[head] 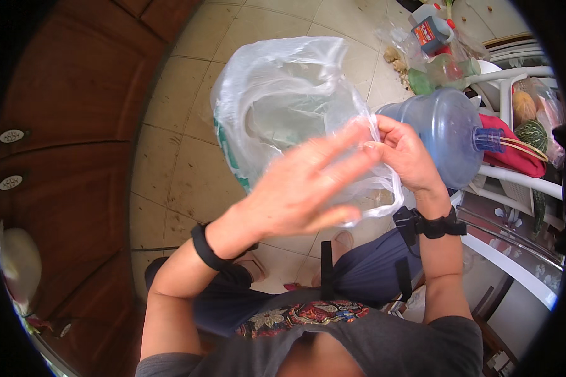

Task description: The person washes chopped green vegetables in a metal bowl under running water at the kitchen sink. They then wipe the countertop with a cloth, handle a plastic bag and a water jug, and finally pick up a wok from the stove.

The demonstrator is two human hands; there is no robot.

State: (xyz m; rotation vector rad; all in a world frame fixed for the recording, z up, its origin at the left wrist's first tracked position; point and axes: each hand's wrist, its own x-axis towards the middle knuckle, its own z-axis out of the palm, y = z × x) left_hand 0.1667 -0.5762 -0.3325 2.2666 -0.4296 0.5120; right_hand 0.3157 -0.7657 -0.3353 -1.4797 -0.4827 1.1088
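Observation:
A thin, translucent white plastic bag [238, 87] with green print hangs puffed out in front of me, its mouth partly spread. Between the thumb and fingers of my right hand [411, 162] is a pinch of the bag's rim. A handle loop of the bag dangles just below those fingertips. My left hand [287, 188] is blurred and lies across the near side of the bag, fingers apart, its fingertips close to my right thumb. Part of the bag's mouth is hidden behind it. The inside of the bag shows no clear contents.
On the right, a large blue water bottle [434, 136] lies on its side beside a white rack [523, 184] of vegetables. Plastic jugs [431, 35] and a green bottle [420, 81] are behind it. Brown wooden cabinets [66, 103] line the left, above a tiled floor [193, 174].

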